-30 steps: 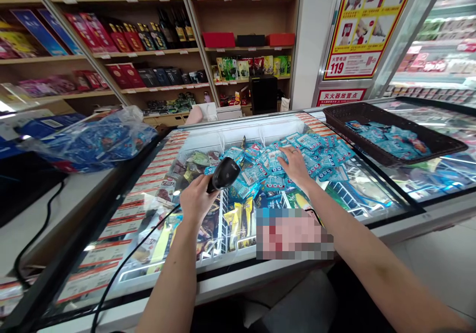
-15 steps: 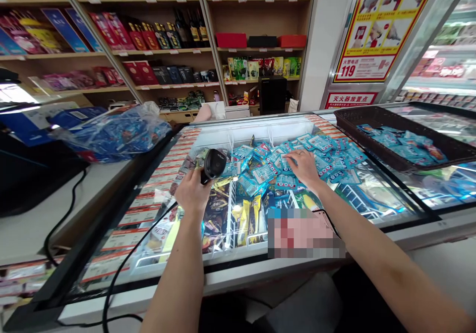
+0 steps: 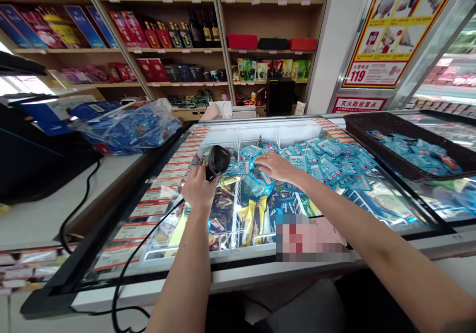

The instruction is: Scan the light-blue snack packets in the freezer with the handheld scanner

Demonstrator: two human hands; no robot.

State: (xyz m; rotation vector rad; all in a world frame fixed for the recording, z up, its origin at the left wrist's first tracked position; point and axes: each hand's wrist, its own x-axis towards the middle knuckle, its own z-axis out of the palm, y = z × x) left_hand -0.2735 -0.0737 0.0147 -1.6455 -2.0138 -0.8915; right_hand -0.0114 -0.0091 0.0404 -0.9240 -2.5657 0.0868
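My left hand [image 3: 200,189] is wrapped round a black handheld barcode scanner [image 3: 217,161], its head turned toward the blue packets. A black cable [image 3: 148,233] runs down from it past my forearm. Many small blue snack packets [image 3: 330,164] lie in a loose heap on the freezer's glass top. Over the left part of the heap is my right hand [image 3: 277,168], fingers bent and a little apart. Its fingertips reach the packets [image 3: 255,184] there, and I see none gripped. Ice creams in yellow wrappers [image 3: 255,219] show through the glass below.
A dark brown basket [image 3: 405,162] with blue packets stands on the right of the freezer. A clear bag of blue packets [image 3: 136,129] lies on the left counter. A partly blurred pink object [image 3: 316,238] is near the front edge. Stocked shelves [image 3: 178,50] line the back.
My right hand has moved left across the packet heap, from its middle to its left part. My left hand still holds the scanner in about the same place. The view has shifted slightly.
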